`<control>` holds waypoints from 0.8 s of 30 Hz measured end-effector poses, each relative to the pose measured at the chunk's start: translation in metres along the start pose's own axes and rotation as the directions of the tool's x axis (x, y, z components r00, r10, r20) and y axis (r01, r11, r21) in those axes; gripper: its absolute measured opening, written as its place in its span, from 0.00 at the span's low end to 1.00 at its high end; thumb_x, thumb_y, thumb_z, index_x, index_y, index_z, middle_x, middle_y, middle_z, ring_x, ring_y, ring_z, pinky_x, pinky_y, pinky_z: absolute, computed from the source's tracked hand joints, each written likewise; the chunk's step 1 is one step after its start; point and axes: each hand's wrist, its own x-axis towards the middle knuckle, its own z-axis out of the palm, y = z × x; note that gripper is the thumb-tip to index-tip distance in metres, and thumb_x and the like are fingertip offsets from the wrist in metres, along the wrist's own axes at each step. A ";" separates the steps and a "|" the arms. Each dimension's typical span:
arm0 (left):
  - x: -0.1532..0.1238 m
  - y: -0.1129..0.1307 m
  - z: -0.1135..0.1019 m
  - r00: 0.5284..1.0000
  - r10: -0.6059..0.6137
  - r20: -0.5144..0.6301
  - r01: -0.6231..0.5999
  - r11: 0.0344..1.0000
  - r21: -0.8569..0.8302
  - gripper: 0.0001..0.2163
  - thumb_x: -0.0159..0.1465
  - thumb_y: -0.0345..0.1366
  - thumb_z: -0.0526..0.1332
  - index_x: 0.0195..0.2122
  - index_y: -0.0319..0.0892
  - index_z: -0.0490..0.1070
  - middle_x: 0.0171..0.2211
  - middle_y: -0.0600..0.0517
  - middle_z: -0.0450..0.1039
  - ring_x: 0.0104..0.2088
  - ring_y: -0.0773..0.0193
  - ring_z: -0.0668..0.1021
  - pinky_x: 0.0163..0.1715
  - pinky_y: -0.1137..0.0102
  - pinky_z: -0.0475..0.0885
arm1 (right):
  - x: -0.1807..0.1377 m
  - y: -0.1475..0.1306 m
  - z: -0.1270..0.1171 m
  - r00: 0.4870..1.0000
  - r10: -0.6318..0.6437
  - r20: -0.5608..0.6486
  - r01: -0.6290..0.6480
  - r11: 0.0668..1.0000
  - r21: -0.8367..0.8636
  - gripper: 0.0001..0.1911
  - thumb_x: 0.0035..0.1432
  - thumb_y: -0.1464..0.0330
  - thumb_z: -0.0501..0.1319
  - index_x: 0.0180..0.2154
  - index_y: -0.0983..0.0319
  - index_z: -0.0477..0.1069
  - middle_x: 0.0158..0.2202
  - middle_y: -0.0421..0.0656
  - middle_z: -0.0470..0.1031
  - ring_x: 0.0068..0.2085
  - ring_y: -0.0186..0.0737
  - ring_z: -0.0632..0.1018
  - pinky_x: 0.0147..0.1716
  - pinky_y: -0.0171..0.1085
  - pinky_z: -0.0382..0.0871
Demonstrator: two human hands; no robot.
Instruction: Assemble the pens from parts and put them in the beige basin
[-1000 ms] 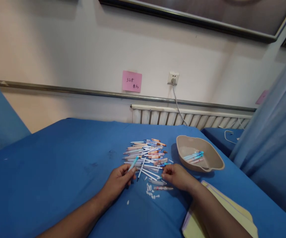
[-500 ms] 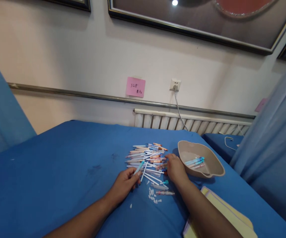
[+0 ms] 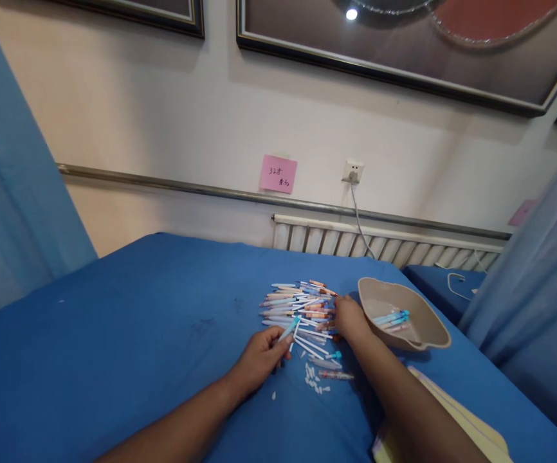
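Left hand: my left hand [image 3: 262, 355] rests low on the blue sheet [image 3: 128, 341], fingers curled shut round one thin white stick with a teal cap [image 3: 289, 329]; the capped end pokes up and out past my fingertips toward the heap.
Teal-capped stick: it sits at the near left edge of the heap, tilted, held off the cloth at its upper end.
Right hand: my right hand [image 3: 350, 317] lies palm down on the right side of the heap, fingers bent into the sticks. I cannot tell whether it has hold of one or only presses on them.
Heap: the pile of sticks [image 3: 298, 307] lies between my two hands and just beyond them, a loose crisscross of white shafts with blue, orange and pink ends.
Loose bits: small white caps [image 3: 313, 382] are scattered on the cloth just in front of the heap, near one stick lying alone [image 3: 335, 375].
Dish: a tan kidney-shaped dish [image 3: 426, 337] stands just right of my right hand, with a few blue-tipped sticks [image 3: 392, 318] inside it.
Near corner: a pale yellow cloth [image 3: 471, 424] lies under my right forearm.
Behind: a radiator [image 3: 379, 241], a wall socket [image 3: 352, 172] with its cord, and a pink note [image 3: 278, 174].
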 end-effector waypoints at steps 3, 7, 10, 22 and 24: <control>-0.002 0.001 0.001 0.999 0.013 0.041 -0.014 0.999 0.029 0.19 0.60 0.52 0.54 0.26 0.40 0.66 0.22 0.56 0.69 0.19 0.70 0.67 0.20 0.76 0.62 | -0.021 -0.011 -0.005 0.999 -0.007 -0.050 0.015 0.986 0.165 0.10 0.57 0.67 0.57 0.40 0.62 0.71 0.41 0.50 0.73 0.43 0.45 0.75 0.41 0.38 0.65; -0.007 0.004 0.006 0.993 0.012 0.118 -0.018 0.998 0.057 0.18 0.62 0.51 0.53 0.27 0.40 0.66 0.23 0.55 0.69 0.20 0.70 0.68 0.20 0.77 0.61 | -0.055 -0.021 -0.004 1.000 -0.020 0.023 0.004 0.841 0.541 0.14 0.60 0.61 0.53 0.43 0.62 0.67 0.34 0.44 0.75 0.30 0.37 0.75 0.28 0.35 0.67; -0.012 0.008 0.011 0.985 -0.002 0.170 -0.009 0.998 0.066 0.18 0.63 0.50 0.52 0.28 0.40 0.66 0.23 0.55 0.70 0.20 0.70 0.67 0.19 0.77 0.60 | -0.073 -0.024 -0.003 0.991 -0.023 0.133 -0.119 0.314 0.942 0.18 0.50 0.59 0.64 0.39 0.62 0.68 0.32 0.42 0.73 0.28 0.33 0.72 0.28 0.33 0.66; -0.012 0.014 0.015 0.974 -0.041 0.221 0.016 0.994 0.112 0.17 0.64 0.48 0.51 0.32 0.39 0.69 0.24 0.56 0.70 0.21 0.71 0.67 0.21 0.77 0.61 | -0.079 -0.023 -0.007 0.955 -0.159 0.248 -0.255 -0.019 0.967 0.14 0.44 0.65 0.70 0.33 0.62 0.72 0.28 0.39 0.72 0.30 0.32 0.73 0.32 0.32 0.67; -0.012 0.014 0.016 0.975 -0.050 0.218 0.024 0.993 0.118 0.17 0.64 0.48 0.51 0.31 0.39 0.68 0.24 0.56 0.70 0.21 0.71 0.67 0.21 0.77 0.61 | -0.079 -0.021 -0.005 0.967 -0.138 0.215 -0.218 -0.003 0.976 0.13 0.46 0.65 0.70 0.33 0.62 0.72 0.28 0.39 0.73 0.30 0.32 0.73 0.32 0.32 0.66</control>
